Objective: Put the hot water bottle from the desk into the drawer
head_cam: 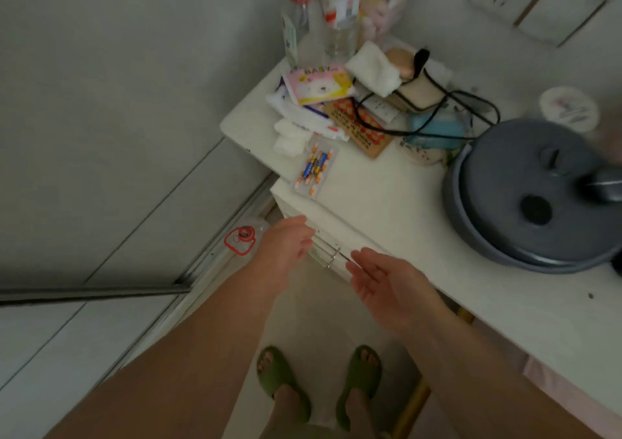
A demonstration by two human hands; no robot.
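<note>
The white surface [387, 203] is carrying a grey round bottle [528, 196] at its right end, lying flat, well apart from both hands. Below its front edge the drawer [323, 233] is sitting shut. The left hand [286, 243] is reaching at the handle [328, 253], fingers [308, 242] loosely curled, gripping nothing clearly. The right hand [383, 280] is hovering beside it, palm up, fingers spread and empty.

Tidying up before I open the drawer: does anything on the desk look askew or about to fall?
Yes. The blister pack with batteries lies skewed at the desk front edge, one corner overhanging above the drawer handle. Behind it, the pile of packets and cloths is heaped untidily, with a black cord looped across it.
</note>
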